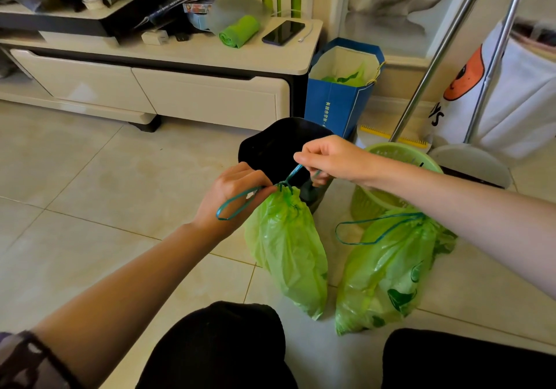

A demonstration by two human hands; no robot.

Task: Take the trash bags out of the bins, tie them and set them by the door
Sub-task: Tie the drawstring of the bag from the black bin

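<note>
Two hands meet over the gathered neck of the bag I am tying. My left hand (233,191) is curled tight at that neck, pinching one loop of the teal drawstring (237,203), which hangs out toward 8 o'clock. My right hand (329,160) sits just up at 2 o'clock from it, fingers pinched on the other strand and drawing it taut along that line. The near green bag (285,247) hangs directly below the left hand, nearer to it than to the right, its long axis running down toward 5 o'clock until its base meets the tiled floor (90,208). So I judge the pull that closes the knot must run along the 8-to-2 line, across the bag's length.

At 3 o'clock of it lies the second green bag (388,271), cinched, its cord loop loose. Behind my hands stand the black bin (270,145) and the green basket bin (379,196). I cannot see any door.
</note>
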